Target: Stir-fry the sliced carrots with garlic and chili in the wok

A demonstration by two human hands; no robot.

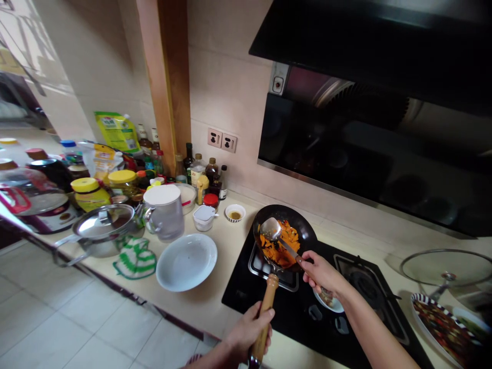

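Note:
A black wok (307, 231) sits on the left burner of the hob, tilted a little. Orange sliced food (283, 247), which looks like carrot, lies in it with darker bits. My left hand (255, 328) is wrapped round the wok's wooden handle (269, 297) near the counter's front edge. In my right hand (317, 271) is the brown grip of a metal spatula (289, 249). Its broad shiny head is over the left part of the food. Beneath my right wrist, partly hidden, stands a small bowl (335, 306) with some food in it.
A white plate (187, 262) lies left of the black hob (246, 302). Beyond it are a lidded pot (103, 230), a green-striped cloth (136, 259), a pitcher (165, 215) and several bottles. A glass lid (449, 266) and a filled dish (442, 328) stand right. The range hood (357, 169) overhangs the hob.

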